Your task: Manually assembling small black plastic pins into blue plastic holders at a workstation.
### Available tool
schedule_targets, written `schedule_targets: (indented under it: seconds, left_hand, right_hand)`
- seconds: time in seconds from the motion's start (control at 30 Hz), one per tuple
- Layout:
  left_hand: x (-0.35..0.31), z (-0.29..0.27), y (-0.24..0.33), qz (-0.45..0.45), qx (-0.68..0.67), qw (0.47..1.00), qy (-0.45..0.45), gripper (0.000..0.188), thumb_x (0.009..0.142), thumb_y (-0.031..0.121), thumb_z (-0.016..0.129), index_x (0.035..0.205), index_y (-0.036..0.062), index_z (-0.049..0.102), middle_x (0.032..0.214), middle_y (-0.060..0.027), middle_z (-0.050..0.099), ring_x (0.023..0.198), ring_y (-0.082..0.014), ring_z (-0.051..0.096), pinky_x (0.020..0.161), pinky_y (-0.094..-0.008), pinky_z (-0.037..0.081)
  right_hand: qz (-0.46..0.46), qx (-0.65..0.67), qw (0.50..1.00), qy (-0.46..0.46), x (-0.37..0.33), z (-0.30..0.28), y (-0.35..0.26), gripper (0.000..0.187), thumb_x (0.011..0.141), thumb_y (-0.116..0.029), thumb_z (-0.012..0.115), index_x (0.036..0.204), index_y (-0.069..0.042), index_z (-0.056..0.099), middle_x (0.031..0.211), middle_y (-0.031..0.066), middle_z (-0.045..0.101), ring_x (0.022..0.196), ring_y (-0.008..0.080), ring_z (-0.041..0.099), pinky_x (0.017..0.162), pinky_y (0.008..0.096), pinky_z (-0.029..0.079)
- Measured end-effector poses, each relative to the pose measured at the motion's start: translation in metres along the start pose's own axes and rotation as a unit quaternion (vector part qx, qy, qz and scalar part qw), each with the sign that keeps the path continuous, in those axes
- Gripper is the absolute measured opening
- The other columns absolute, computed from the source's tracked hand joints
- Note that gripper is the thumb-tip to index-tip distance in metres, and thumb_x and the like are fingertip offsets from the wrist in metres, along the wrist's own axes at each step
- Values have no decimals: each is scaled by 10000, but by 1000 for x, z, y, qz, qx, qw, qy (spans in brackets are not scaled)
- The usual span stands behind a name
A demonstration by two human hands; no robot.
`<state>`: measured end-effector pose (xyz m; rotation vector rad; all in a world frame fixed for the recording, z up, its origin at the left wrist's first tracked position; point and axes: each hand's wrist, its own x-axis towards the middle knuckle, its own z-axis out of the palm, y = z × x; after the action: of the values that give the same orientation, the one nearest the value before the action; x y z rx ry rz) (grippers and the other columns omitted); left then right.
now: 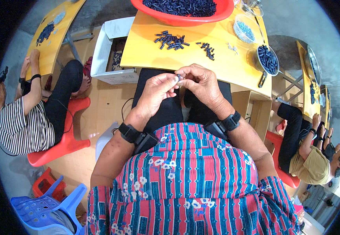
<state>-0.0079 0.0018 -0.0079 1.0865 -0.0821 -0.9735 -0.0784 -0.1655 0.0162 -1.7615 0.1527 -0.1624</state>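
My left hand [157,91] and my right hand [202,84] meet above my lap, just off the table's near edge. Both are closed in a pinch on one small dark cylindrical part [178,77]; fingertips hide much of it. Ahead on the yellow table [146,55] lies a loose pile of short dark cylindrical parts [170,40]. Right of that pile is a smaller group of dark parts [208,51]. Several tiny clear pieces [232,48] are scattered farther right.
A red basin [183,20] of dark parts fills the table's far side. To the right stand a clear tub [238,36] of bluish pieces and a handled metal pan [262,67] of dark parts. A white box [117,76] adjoins the table's left. People sit at tables on both sides.
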Motion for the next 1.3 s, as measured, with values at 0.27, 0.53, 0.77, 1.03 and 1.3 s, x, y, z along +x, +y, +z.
schedule_targets:
  seconds: [0.27,0.53,0.77,1.03,1.3]
  left_hand:
    - [6,-1,8,108,183,977,-22,141,900,145,651,955,18,676,835,16,644,749,-45,565,672,-200,472]
    - [9,-8,1,162,301,940,15,80,849,65,683,901,3,686,797,14,648,728,-37,552,680,-201,467]
    - [14,-8,0,205,302,931,15,82,830,35,698,899,-5,678,827,-15,661,737,-56,571,688,-212,480]
    - [13,-13,-3,208,307,929,13,79,830,25,694,902,-1,672,840,-19,662,744,-56,575,698,-210,483]
    - [14,-12,-1,207,321,924,13,77,824,25,698,892,1,671,846,-26,668,743,-62,579,696,-213,484]
  right_hand:
    - [-131,-114,985,13,-1,-1,-6,226,732,-8,732,946,-77,706,808,68,654,756,200,637,699,298,525]
    - [-76,-202,975,46,-4,-32,3,92,747,-45,716,835,-62,696,780,87,641,715,216,643,664,304,523]
    - [-19,-299,930,213,3,-76,39,88,782,-67,729,847,-23,688,788,61,645,625,106,595,592,241,498]
    - [15,-302,925,230,16,-80,43,135,738,-140,732,846,-67,700,793,102,654,715,252,653,669,350,521]
    - [11,-336,916,219,16,-81,46,115,736,-158,735,833,-103,706,790,76,643,713,253,645,667,358,518]
